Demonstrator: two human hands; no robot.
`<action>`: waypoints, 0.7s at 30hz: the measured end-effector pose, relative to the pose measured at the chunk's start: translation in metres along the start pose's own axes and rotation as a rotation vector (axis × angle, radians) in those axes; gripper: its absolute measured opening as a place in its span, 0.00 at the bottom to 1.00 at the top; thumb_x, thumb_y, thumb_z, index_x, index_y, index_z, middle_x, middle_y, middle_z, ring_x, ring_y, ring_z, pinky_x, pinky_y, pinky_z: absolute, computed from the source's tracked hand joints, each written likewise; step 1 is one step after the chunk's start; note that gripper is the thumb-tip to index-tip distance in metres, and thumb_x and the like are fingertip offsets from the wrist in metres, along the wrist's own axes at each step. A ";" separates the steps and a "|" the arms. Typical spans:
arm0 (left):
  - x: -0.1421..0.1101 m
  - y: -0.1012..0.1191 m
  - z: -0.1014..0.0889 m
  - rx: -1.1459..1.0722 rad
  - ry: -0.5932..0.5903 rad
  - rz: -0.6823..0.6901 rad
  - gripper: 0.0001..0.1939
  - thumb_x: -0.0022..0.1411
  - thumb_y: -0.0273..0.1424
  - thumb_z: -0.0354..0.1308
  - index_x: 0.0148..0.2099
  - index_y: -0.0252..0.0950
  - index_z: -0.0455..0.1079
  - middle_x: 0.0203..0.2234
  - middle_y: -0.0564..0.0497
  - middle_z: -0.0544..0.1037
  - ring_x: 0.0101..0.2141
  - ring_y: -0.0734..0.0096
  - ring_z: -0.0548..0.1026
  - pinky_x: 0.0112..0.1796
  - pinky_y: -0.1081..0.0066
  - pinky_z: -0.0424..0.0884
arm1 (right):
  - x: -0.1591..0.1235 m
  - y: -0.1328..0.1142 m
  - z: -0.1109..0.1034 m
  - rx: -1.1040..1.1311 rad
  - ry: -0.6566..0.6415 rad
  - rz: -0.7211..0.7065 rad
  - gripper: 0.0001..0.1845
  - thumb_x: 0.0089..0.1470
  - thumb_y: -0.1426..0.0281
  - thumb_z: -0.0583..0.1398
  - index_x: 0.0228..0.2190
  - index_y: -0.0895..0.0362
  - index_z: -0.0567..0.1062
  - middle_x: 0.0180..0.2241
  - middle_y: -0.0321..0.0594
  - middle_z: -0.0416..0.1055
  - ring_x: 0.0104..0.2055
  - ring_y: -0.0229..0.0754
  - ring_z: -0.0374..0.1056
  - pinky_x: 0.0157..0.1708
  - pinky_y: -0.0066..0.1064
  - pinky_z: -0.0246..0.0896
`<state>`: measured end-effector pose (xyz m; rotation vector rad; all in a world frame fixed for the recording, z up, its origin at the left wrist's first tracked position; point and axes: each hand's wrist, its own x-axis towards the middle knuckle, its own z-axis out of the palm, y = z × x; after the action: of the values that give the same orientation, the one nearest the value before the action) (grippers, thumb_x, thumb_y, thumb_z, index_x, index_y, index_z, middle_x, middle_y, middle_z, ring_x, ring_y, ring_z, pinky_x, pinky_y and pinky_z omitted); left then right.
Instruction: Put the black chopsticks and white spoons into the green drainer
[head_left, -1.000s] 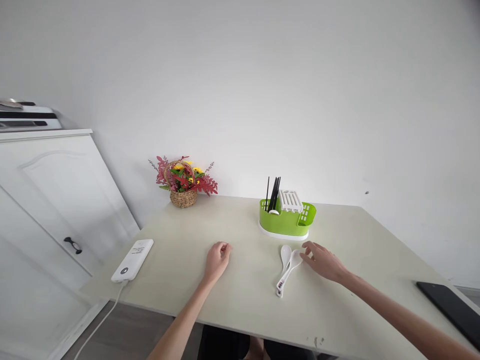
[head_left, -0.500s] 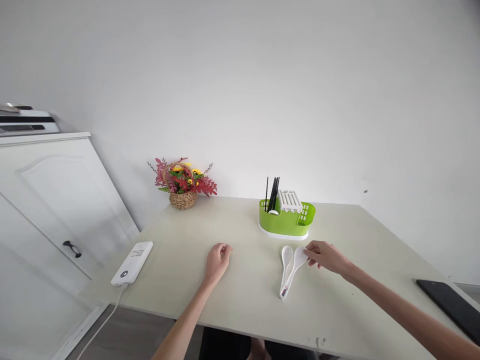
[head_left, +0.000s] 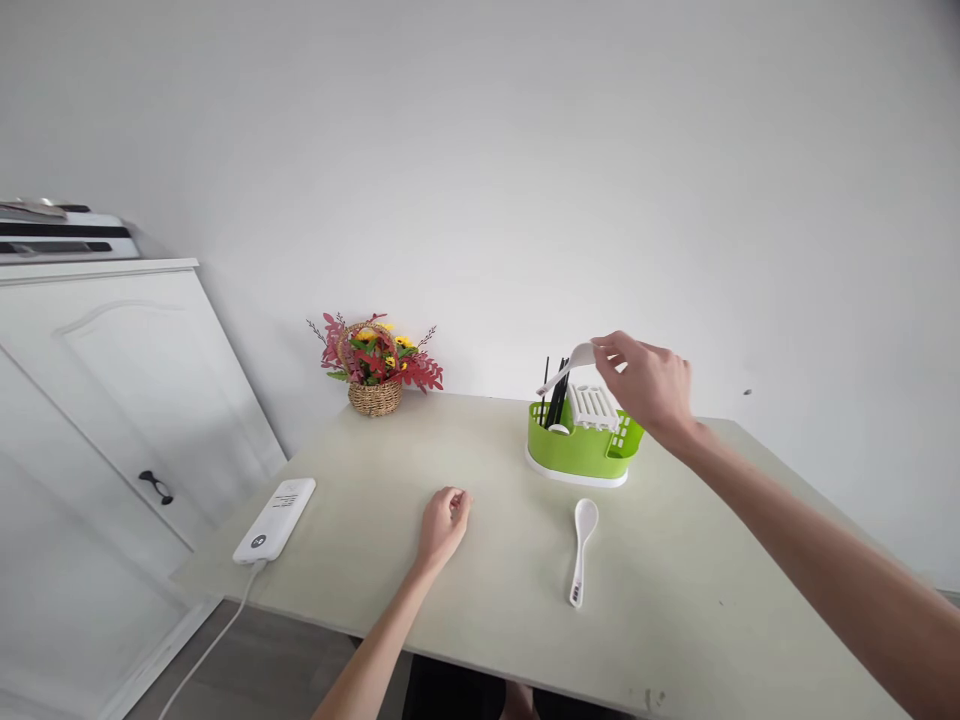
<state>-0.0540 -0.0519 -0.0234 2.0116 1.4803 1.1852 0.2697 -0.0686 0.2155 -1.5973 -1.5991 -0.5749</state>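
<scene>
Above the green utensil caddy (head_left: 577, 456), my right hand (head_left: 646, 378) pinches a white spoon (head_left: 576, 358) by its bowl end. The spoon's handle slants down to the left, by the black chopsticks (head_left: 558, 395) standing in the caddy's left part. A white slotted rack (head_left: 595, 407) sits on top of the caddy. A second white spoon (head_left: 583, 545) lies on the table in front, bowl away from me. My left hand (head_left: 445, 524) rests on the table with fingers curled closed; whether anything is inside does not show.
A wicker basket of artificial flowers (head_left: 376, 392) stands by the wall on the table (head_left: 360, 520). At the left edge lies a white power bank (head_left: 276, 520) with a cable (head_left: 217, 640). A white cabinet (head_left: 127, 400) stands left of the table.
My right hand has lifted one of the two spoons off the table and carried it up over the caddy. My left hand stays put. The view has shifted slightly.
</scene>
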 end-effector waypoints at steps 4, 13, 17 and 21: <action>-0.002 -0.001 0.001 -0.006 -0.001 0.002 0.16 0.70 0.40 0.50 0.34 0.40 0.72 0.33 0.46 0.82 0.37 0.62 0.79 0.43 0.63 0.72 | -0.016 -0.011 0.047 -0.165 -0.166 -0.196 0.18 0.68 0.66 0.50 0.42 0.53 0.80 0.31 0.38 0.81 0.28 0.39 0.71 0.26 0.29 0.42; -0.004 -0.002 0.005 -0.022 0.016 -0.005 0.16 0.70 0.40 0.51 0.33 0.40 0.72 0.33 0.48 0.82 0.37 0.63 0.80 0.42 0.65 0.72 | -0.050 -0.006 0.097 -0.267 -0.311 -0.311 0.13 0.58 0.78 0.54 0.33 0.56 0.78 0.25 0.41 0.77 0.27 0.40 0.68 0.29 0.33 0.36; -0.004 -0.003 0.004 -0.026 0.018 -0.002 0.16 0.70 0.40 0.50 0.34 0.40 0.73 0.32 0.47 0.82 0.37 0.63 0.80 0.42 0.65 0.72 | -0.053 -0.010 0.106 -0.293 -0.347 -0.337 0.13 0.56 0.81 0.54 0.31 0.57 0.76 0.23 0.40 0.75 0.25 0.39 0.67 0.29 0.32 0.37; -0.005 -0.003 0.004 -0.027 0.015 -0.005 0.16 0.71 0.39 0.50 0.33 0.39 0.73 0.33 0.47 0.83 0.37 0.62 0.79 0.42 0.64 0.72 | -0.058 -0.014 0.112 -0.300 -0.354 -0.349 0.14 0.58 0.82 0.53 0.33 0.58 0.77 0.23 0.40 0.75 0.26 0.40 0.68 0.29 0.32 0.40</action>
<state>-0.0530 -0.0542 -0.0300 1.9848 1.4670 1.2144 0.2262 -0.0187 0.1074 -1.7170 -2.1650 -0.7764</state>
